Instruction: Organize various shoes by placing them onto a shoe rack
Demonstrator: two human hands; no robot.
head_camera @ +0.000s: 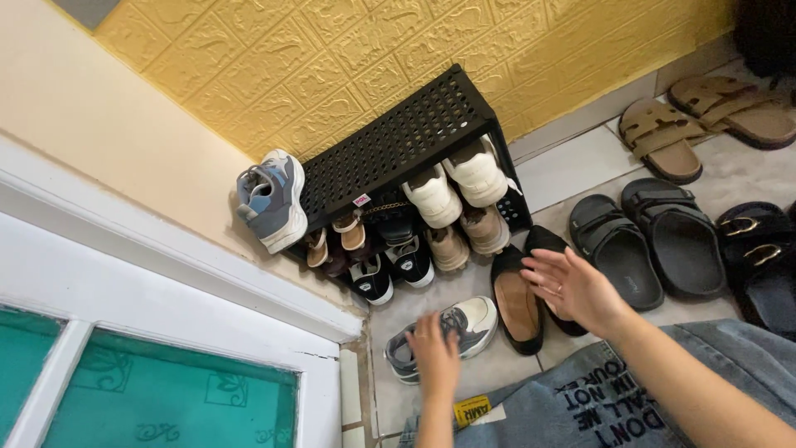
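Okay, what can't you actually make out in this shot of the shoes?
- Grey sneaker, head view: its middle is hidden by the blurred left hand.
- Black flats: one is partly covered by the right hand.
- Black rack: lower shelves are too dark.
- Black buckled sandals: cut by the right edge.

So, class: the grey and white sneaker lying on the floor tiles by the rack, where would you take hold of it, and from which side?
Grip the grey and white sneaker at its heel collar, probably coming from above at the near end. It lies flat on its sole with the toe pointing away toward the shoe rack, and the left hand already hovers over the heel.
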